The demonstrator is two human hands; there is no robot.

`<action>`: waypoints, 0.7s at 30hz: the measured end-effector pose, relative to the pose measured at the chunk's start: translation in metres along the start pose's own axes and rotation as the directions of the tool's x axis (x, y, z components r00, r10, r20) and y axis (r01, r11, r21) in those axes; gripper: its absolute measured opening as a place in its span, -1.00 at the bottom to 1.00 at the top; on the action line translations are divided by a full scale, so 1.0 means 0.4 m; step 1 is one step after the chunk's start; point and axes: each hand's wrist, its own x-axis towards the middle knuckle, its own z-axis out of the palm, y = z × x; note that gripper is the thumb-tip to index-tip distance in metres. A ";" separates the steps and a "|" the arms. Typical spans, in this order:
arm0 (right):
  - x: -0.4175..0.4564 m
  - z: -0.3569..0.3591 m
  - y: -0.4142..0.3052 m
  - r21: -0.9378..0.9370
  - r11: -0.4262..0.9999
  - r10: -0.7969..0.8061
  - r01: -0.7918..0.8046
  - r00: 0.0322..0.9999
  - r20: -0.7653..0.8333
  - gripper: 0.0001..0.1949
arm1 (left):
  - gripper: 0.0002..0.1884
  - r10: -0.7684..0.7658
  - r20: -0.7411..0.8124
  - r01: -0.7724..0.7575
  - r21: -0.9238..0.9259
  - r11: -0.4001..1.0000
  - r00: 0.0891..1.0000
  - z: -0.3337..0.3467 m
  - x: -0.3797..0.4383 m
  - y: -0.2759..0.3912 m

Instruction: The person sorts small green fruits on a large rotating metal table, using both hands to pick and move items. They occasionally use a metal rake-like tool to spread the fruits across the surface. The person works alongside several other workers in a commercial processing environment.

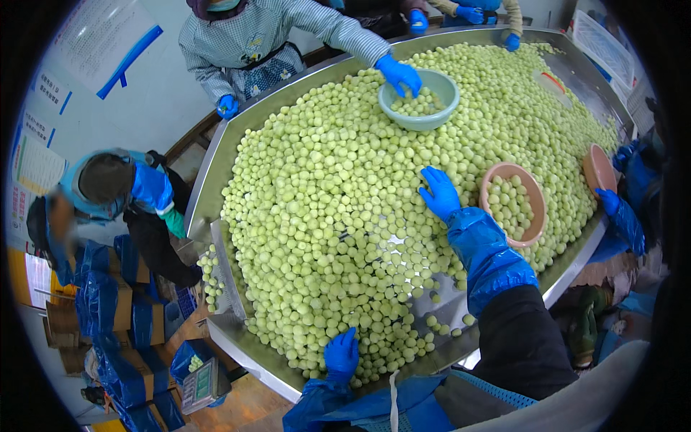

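A deep layer of pale green round fruits (pixel 307 200) spreads over a large stainless steel sorting table (pixel 448 310). My right hand (pixel 440 195), in a blue glove, lies palm down on the fruits with its fingers spread and nothing visible in it. To its right, a pink plastic bowl (pixel 486 178) holds larger-looking green fruits. My left hand (pixel 341 357), also gloved in blue, touches the fruits by the near edge of the table. Its fingers are partly hidden, so what lies under them cannot be seen.
Across the table, a co-worker's gloved hand (pixel 399 75) reaches into a light blue bowl (pixel 386 110). Another pink bowl (pixel 596 167) is by a hand at right. Fruits lie on a chute (pixel 211 278) at left, near a digital scale (pixel 200 384) and blue-lined cardboard boxes (pixel 124 302).
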 end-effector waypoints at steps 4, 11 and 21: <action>0.074 0.089 0.033 0.169 0.984 0.064 -0.056 0.997 -0.040 -0.42 | -0.58 0.013 -0.009 -0.013 -0.021 1.000 1.000 -0.009 0.006 0.014; 0.227 0.183 0.016 0.663 0.681 0.270 -0.309 0.949 0.166 -0.41 | -0.62 0.079 0.007 -0.075 -0.247 0.966 0.997 0.027 0.040 0.020; 0.340 0.331 -0.128 0.856 0.263 0.125 -0.445 0.895 0.427 -0.31 | -0.57 0.275 0.022 -0.262 -0.235 0.936 0.961 0.122 0.064 -0.013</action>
